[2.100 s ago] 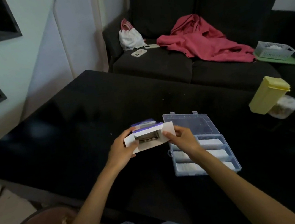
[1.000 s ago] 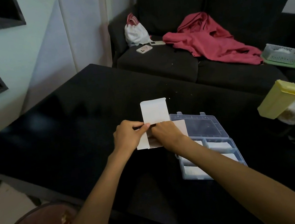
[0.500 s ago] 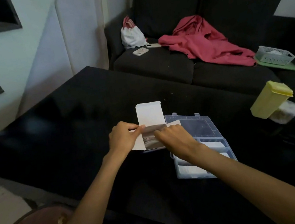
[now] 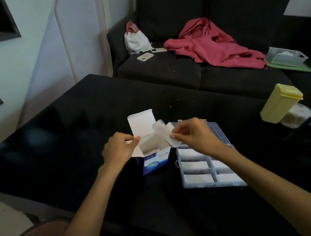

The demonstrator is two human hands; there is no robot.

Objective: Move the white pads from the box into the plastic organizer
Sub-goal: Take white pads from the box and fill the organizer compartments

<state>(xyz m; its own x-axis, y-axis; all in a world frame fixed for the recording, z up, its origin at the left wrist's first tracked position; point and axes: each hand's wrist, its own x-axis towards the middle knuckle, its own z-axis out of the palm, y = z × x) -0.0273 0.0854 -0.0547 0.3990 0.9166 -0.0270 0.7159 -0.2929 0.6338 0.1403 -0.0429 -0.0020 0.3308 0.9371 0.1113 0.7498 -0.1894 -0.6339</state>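
Pads pinched in right grip over open box, left grip holding its flap, organizer under right grip.

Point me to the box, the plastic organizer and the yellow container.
box [image 4: 155, 162]: head view, blue printed front face.
plastic organizer [image 4: 213, 184]: head view, near front wall.
yellow container [image 4: 277, 103]: head view, side of its body.
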